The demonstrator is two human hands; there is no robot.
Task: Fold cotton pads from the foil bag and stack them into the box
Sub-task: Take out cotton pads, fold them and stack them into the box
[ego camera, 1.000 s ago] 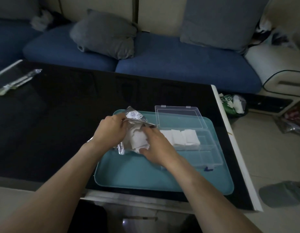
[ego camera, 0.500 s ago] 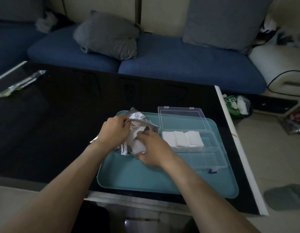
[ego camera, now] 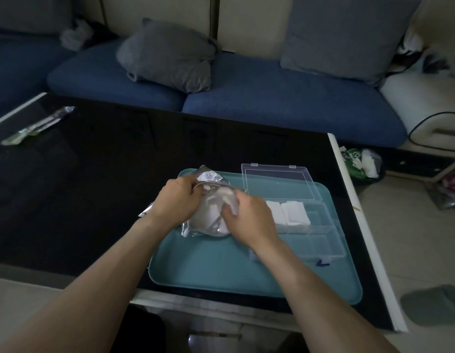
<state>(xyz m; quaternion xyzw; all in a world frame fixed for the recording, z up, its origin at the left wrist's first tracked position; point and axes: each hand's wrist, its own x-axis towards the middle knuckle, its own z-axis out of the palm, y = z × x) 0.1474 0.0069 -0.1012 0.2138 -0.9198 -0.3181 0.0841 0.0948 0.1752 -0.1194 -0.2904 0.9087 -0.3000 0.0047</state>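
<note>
The left hand grips the crinkled silver foil bag on the teal tray. The right hand reaches into its mouth, its grip seemingly pinching a white cotton pad. Just beyond that grip, folded white pads fill the clear box.

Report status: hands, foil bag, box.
Left hand grips foil bag on the teal tray. Right hand pinches a cotton pad at the bag's mouth. Clear box open, folded pads inside. Nothing in the way.
</note>
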